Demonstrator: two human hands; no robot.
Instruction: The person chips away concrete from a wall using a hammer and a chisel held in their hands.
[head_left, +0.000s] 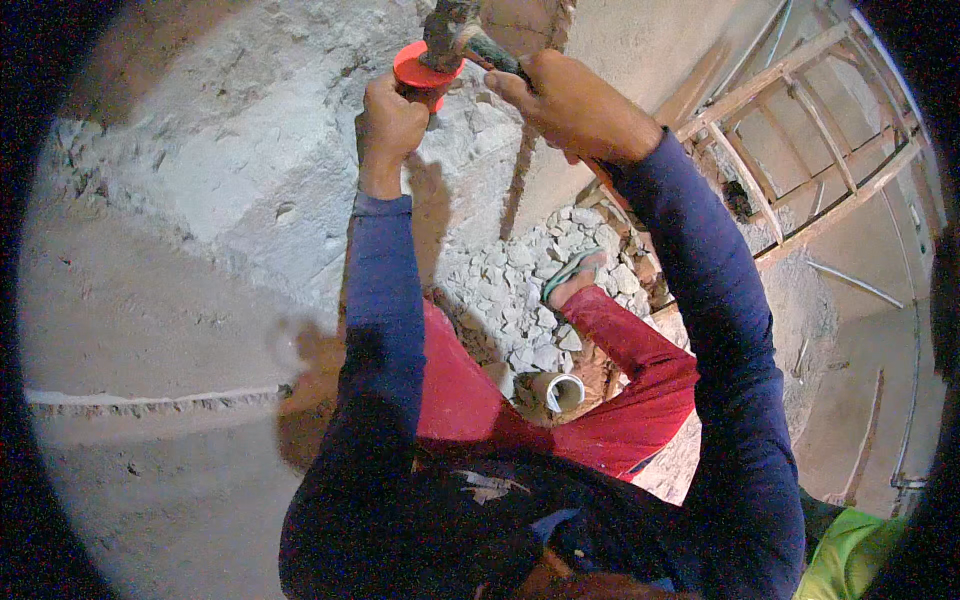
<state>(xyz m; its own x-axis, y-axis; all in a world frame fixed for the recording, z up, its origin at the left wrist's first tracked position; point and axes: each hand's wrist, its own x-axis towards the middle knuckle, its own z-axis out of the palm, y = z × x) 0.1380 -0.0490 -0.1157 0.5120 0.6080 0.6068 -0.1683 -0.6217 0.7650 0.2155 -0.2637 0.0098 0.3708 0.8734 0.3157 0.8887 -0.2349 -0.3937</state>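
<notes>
My left hand is closed around the grip of a chisel with a round orange-red hand guard. Its blade is hidden behind my fist. In my right hand is a hammer, held by its handle. The dark hammer head overlaps the guard at the top of the view; whether it touches the chisel's end cannot be told. Behind both hands is a wall with a rough, chipped pale patch.
Broken masonry rubble lies around my sandalled foot. An open pipe end stands between my legs. A wooden ladder is at the upper right, with a thin pipe below it. Bright green fabric shows at lower right.
</notes>
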